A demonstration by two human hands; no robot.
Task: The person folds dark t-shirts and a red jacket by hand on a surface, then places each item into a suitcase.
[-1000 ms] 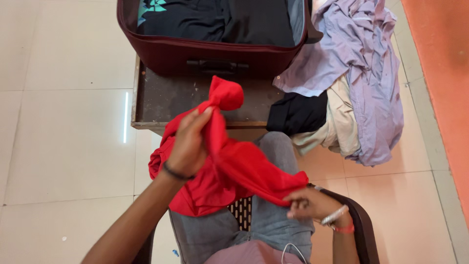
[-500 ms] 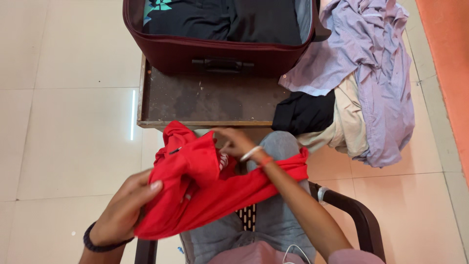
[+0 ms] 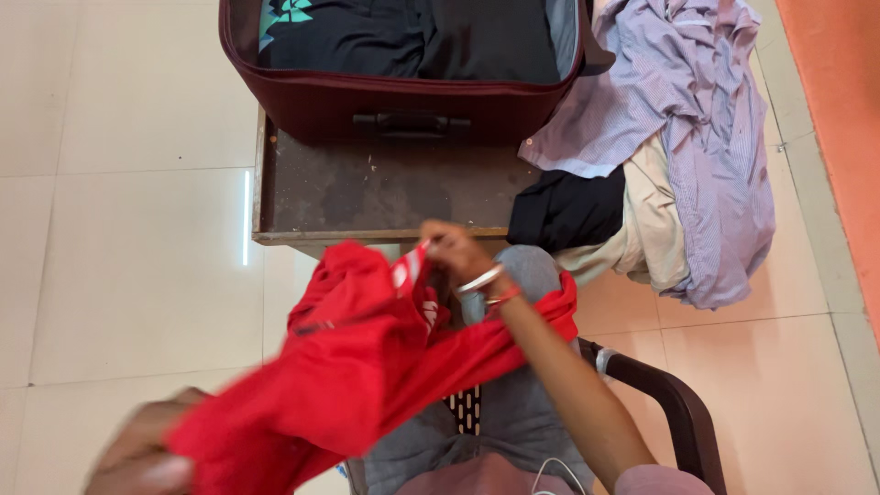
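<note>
A red garment [image 3: 367, 357] is stretched across my lap between both hands. My right hand [image 3: 454, 249], with bangles at the wrist, pinches one edge of it just in front of the low table's near edge. My left hand [image 3: 137, 454] is blurred at the bottom left and grips the other end of the red cloth. Beyond the garment stands an open maroon suitcase [image 3: 403, 96] holding dark folded clothes.
The suitcase rests on a low dark wooden table [image 3: 385, 192]. A heap of clothes [image 3: 669, 156], lilac, beige and black, lies on the table's right side and hangs toward the tiled floor. A dark chair arm [image 3: 669, 408] curves at my right.
My left hand has pulled its end of the red garment down and to the left. My right hand has lifted slightly, now pinching the garment's edge near the table.
</note>
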